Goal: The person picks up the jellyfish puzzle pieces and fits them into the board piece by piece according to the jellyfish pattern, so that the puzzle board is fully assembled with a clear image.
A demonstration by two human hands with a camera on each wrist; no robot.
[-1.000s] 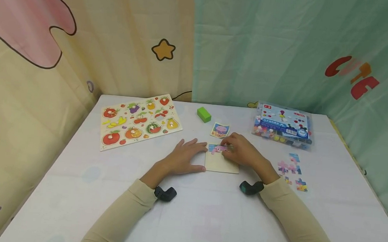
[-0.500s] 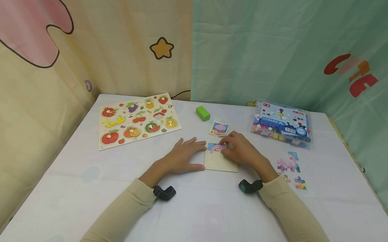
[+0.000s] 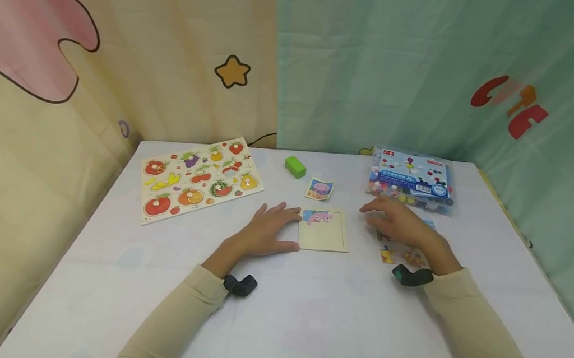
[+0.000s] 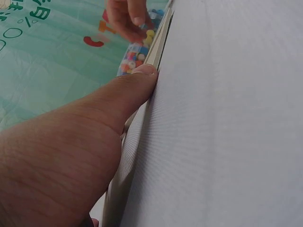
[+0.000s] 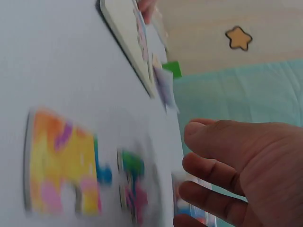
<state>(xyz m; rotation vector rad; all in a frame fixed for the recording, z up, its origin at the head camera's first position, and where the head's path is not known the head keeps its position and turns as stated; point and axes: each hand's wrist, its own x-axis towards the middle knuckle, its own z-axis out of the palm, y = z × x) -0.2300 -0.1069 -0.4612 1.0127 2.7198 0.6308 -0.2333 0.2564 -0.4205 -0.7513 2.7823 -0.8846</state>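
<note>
Plainly, the relation that counts is that the loose jigsaw pieces (image 3: 387, 256) lie to the right of the wooden puzzle tray (image 3: 325, 239), partly hidden below the right hand (image 3: 399, 222), which is much nearer them than the left. That right hand is apart from the surface (image 3: 280, 324), fingers loose and holding nothing. The left hand (image 3: 265, 233) is spread wide, fingertips and thumb touching the tray's left edge. The tray looks roughly square, so no long axis stands out; a few fitted pieces (image 3: 318, 217) with a pink figure sit in its far left corner. As for writing, the clear plastic box (image 3: 436, 208) carries a blue-and-white label (image 3: 412, 175) with a barcode, its print too small to read, and the green curtain (image 3: 366, 73) shows coloured letters, a red C (image 3: 488, 90) among them
</note>
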